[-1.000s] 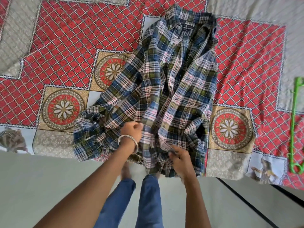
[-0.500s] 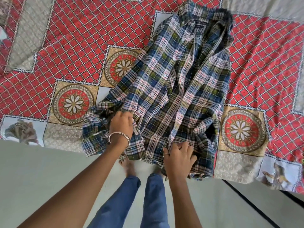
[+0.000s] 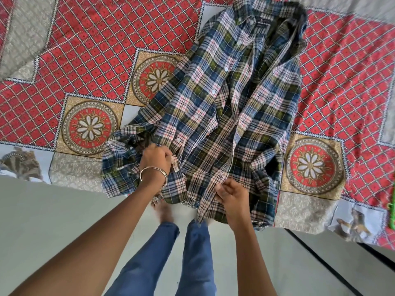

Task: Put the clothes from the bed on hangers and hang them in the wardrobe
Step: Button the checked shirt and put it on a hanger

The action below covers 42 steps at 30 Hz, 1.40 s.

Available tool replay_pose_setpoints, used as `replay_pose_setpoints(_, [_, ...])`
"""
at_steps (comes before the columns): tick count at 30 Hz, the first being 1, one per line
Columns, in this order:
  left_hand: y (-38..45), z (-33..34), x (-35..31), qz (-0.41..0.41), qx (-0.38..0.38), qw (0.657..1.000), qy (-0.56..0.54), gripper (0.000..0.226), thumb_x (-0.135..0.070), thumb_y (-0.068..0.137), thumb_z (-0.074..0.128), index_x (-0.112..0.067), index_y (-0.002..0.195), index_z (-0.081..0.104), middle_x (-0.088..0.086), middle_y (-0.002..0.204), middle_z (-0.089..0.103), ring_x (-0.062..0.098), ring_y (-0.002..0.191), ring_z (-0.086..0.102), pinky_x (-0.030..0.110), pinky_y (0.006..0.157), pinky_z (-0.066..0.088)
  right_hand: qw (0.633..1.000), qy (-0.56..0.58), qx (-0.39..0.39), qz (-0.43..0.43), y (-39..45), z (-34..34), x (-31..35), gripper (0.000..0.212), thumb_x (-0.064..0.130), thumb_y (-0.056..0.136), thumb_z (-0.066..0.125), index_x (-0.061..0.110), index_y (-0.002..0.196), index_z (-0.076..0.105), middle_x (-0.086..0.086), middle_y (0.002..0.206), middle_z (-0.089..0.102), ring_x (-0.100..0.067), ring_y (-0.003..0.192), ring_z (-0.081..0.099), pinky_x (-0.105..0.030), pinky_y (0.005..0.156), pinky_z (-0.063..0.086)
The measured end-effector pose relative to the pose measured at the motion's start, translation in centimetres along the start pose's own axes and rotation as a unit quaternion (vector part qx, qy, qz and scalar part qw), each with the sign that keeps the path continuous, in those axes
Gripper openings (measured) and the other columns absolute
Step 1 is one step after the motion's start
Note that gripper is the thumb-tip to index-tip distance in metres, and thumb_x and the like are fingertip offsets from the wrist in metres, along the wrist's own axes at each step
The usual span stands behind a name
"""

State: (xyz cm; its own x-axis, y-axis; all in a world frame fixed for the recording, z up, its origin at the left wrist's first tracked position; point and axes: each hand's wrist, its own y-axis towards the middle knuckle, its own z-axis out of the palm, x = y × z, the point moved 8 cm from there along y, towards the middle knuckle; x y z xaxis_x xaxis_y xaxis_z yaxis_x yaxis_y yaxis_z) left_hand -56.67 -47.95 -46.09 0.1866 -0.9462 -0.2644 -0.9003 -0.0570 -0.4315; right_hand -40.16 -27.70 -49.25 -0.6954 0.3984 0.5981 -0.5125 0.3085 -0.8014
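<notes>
A blue, green and white plaid shirt (image 3: 230, 99) lies spread on the bed, collar at the far end and hem hanging over the near edge. My left hand (image 3: 156, 161), with a silver bangle on the wrist, grips the left front panel near the hem, beside a small label. My right hand (image 3: 232, 195) pinches the edge of the other front panel near the hem. A sliver of a green hanger (image 3: 392, 212) shows at the right edge of the frame.
The bed is covered by a red, patterned bedsheet (image 3: 89, 67) with round flower medallions. Below the bed edge is a pale floor (image 3: 42, 227) with a dark line running at the right. My legs in blue trousers stand against the bed.
My right hand has gone from lying flat on the hem to pinching the panel's edge. My left hand keeps its grip on the left panel. The view shifted left, pushing the hanger almost out of frame.
</notes>
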Motion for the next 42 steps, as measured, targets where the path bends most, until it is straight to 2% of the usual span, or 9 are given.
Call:
replay_pose_setpoints(5, [-2.0,0.8,-3.3,0.097,0.061,0.991,-0.066,0.008,-0.015,0.083,0.069,-0.015,0.087,0.076,0.005,0.085,0.073,0.023,0.079,0.066,0.033,0.077,0.054,0.997,0.067,-0.024,0.006,-0.9,-0.6,-0.1,0.014,-0.001,0.086,0.066,0.002,0.1,0.063,-0.007,0.084,0.069,-0.021,0.08,0.065,-0.028,0.065,0.055])
replay_pose_setpoints(9, [-4.7,1.5,-6.1,0.142,0.091,0.978,-0.12,0.01,-0.014,0.081,0.072,-0.012,0.089,0.077,0.003,0.085,0.075,0.016,0.076,0.067,0.019,0.075,0.05,0.997,-0.032,-0.036,-0.058,-1.0,-0.6,1.2,0.013,0.003,0.085,0.07,0.014,0.093,0.071,0.0,0.075,0.067,-0.02,0.074,0.061,-0.031,0.068,0.054])
replay_pose_setpoints(13, [-5.2,2.3,-7.4,0.099,0.094,0.97,-0.2,0.014,-0.014,0.076,0.077,-0.009,0.089,0.076,0.003,0.079,0.073,0.008,0.066,0.061,0.003,0.063,0.043,0.966,-0.193,-0.079,-0.156,-1.3,-0.3,3.9,0.024,0.004,0.084,0.07,0.022,0.1,0.07,0.006,0.067,0.061,-0.008,0.058,0.052,-0.016,0.059,0.048])
replay_pose_setpoints(20, [-5.5,3.8,-8.7,0.076,0.152,0.954,-0.245,0.011,-0.009,0.075,0.078,-0.01,0.086,0.076,0.002,0.07,0.07,0.017,0.065,0.069,0.03,0.065,0.059,0.859,-0.379,-0.188,-0.288,-3.4,0.7,5.8,0.028,0.002,0.084,0.066,0.013,0.109,0.074,-0.004,0.082,0.06,-0.018,0.067,0.053,-0.024,0.056,0.038])
replay_pose_setpoints(23, [-5.5,3.9,-8.5,0.061,0.169,0.951,-0.251,0.009,-0.005,0.078,0.075,-0.007,0.086,0.075,0.006,0.067,0.069,0.019,0.059,0.067,0.025,0.057,0.058,0.863,-0.378,-0.177,-0.284,-3.1,0.8,5.4,0.026,0.004,0.083,0.068,0.011,0.108,0.074,-0.005,0.084,0.062,-0.021,0.07,0.057,-0.029,0.056,0.045])
replay_pose_setpoints(27, [-5.3,4.3,-7.8,0.029,0.191,0.947,-0.259,0.01,-0.002,0.079,0.073,-0.003,0.088,0.074,0.006,0.066,0.069,0.013,0.055,0.065,0.023,0.055,0.057,0.888,-0.361,-0.066,-0.278,-2.1,1.1,5.5,0.016,0.011,0.088,0.066,0.009,0.1,0.076,-0.003,0.098,0.066,-0.015,0.092,0.055,-0.012,0.078,0.036])
replay_pose_setpoints(32, [-5.0,3.9,-8.2,0.049,0.179,0.96,-0.211,0.019,-0.03,0.079,0.076,-0.012,0.084,0.076,-0.001,0.069,0.071,0.01,0.061,0.066,0.022,0.063,0.057,0.921,-0.331,0.034,-0.201,-0.3,1.0,6.3,0.025,0.014,0.093,0.058,0.012,0.072,0.069,0.0,0.069,0.068,-0.019,0.066,0.062,-0.035,0.066,0.05])
replay_pose_setpoints(36, [-4.6,3.4,-8.7,0.058,0.18,0.97,-0.15,0.024,-0.04,0.075,0.078,-0.016,0.081,0.076,-0.003,0.071,0.071,0.009,0.063,0.062,0.019,0.059,0.051,0.963,-0.237,0.028,-0.125,0.1,1.3,5.9,0.025,0.01,0.09,0.064,0.025,0.071,0.07,-0.004,0.065,0.072,-0.017,0.061,0.071,-0.042,0.067,0.06])
replay_pose_setpoints(42, [-4.0,3.1,-9.2,0.084,0.15,0.978,-0.115,0.018,-0.023,0.085,0.069,-0.012,0.099,0.072,0.004,0.089,0.072,0.01,0.073,0.059,0.017,0.068,0.043,0.992,-0.097,-0.048,-0.057,-0.2,1.4,4.7,0.004,0.005,0.084,0.072,0.004,0.082,0.069,-0.011,0.073,0.072,-0.021,0.061,0.071,-0.026,0.055,0.058])
